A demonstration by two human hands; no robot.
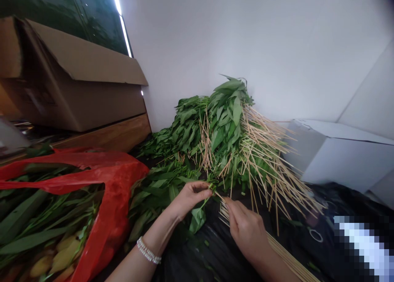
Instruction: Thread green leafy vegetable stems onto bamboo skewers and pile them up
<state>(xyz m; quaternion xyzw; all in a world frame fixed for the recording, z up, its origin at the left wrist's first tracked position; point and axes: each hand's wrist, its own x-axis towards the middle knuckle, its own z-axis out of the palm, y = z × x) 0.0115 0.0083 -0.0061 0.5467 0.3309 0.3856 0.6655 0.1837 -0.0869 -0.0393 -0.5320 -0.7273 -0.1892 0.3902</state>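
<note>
My left hand pinches a green leafy stem between thumb and fingers, with a leaf hanging below. My right hand is closed on a thin bamboo skewer, its tip close to the stem; whether it pierces the stem is too small to tell. Under my right hand lies a bundle of loose skewers, partly hidden. Just beyond my hands, leafy greens on skewers are heaped against the wall, with the bare skewer ends fanning to the right. Loose greens lie beside my left hand.
A red plastic bag holding greens stands at the left. Behind it is an open cardboard box on a wooden ledge. A white box stands at the right. Black plastic sheeting covers the work surface.
</note>
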